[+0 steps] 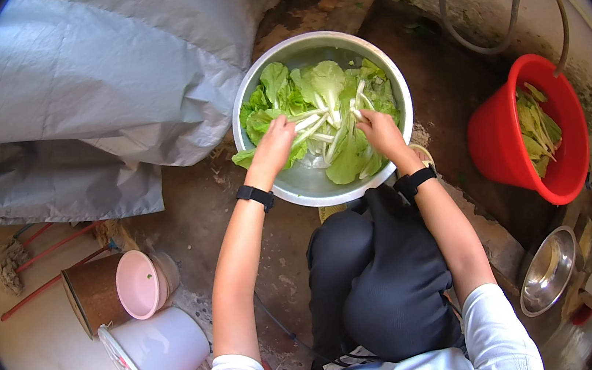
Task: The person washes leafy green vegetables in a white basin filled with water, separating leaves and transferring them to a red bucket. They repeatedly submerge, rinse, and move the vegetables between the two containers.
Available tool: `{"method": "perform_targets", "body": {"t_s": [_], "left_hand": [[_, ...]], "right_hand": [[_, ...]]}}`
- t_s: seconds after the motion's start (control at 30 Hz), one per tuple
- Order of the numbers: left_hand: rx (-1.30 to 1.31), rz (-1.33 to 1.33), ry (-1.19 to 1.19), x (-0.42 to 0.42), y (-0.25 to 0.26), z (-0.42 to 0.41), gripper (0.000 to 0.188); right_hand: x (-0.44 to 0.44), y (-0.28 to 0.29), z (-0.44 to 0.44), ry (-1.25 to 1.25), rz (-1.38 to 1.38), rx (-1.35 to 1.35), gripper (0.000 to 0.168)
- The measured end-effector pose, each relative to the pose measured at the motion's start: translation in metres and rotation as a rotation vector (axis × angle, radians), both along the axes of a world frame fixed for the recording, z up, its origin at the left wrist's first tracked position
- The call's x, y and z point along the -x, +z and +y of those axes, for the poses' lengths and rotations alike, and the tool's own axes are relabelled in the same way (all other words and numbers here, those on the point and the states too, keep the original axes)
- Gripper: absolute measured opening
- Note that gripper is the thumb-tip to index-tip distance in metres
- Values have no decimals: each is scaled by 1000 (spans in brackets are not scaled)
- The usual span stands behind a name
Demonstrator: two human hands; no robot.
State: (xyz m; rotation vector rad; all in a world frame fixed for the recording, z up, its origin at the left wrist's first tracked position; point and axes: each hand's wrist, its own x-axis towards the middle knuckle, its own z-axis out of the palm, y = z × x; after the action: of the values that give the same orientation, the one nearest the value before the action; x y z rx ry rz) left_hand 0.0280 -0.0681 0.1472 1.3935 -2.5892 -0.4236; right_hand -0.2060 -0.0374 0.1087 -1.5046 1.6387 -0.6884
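Observation:
A large round metal basin [331, 199] stands on the floor before me, with leafy green vegetables [328, 80] and what looks like water in it. Over the basin's left part, my left hand [275, 142] is closed on the pale stems of some leaves, whose green ends reach past the left rim. My right hand [379, 129] has its fingertips on white stems at the right side of the basin. Its grip is partly hidden by the back of the hand. Both wrists wear black bands.
At the right, a red plastic bucket [495, 133] holds more leaves, below a hose [443, 6] on the wall. A metal bowl [547, 270] lies lower right. Grey sheeting [95, 82] hangs at upper left, above a pink tub [135, 285] and a white bucket [163, 345].

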Motion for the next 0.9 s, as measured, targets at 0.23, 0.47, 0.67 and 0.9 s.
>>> {"method": "perform_targets", "body": {"t_s": [0.23, 0.47, 0.67, 0.9], "left_hand": [[-306, 392, 187, 25, -7, 7, 31], [-606, 634, 236, 69, -21, 13, 21], [-459, 402, 197, 60, -19, 11, 16], [-316, 307, 101, 38, -9, 7, 18]], "right_hand": [[-6, -8, -10, -164, -723, -4, 27], [-15, 4, -7, -76, -765, -17, 25], [-8, -6, -5, -10, -479, 67, 22], [-7, 6, 1, 25, -112, 168, 21]]}}
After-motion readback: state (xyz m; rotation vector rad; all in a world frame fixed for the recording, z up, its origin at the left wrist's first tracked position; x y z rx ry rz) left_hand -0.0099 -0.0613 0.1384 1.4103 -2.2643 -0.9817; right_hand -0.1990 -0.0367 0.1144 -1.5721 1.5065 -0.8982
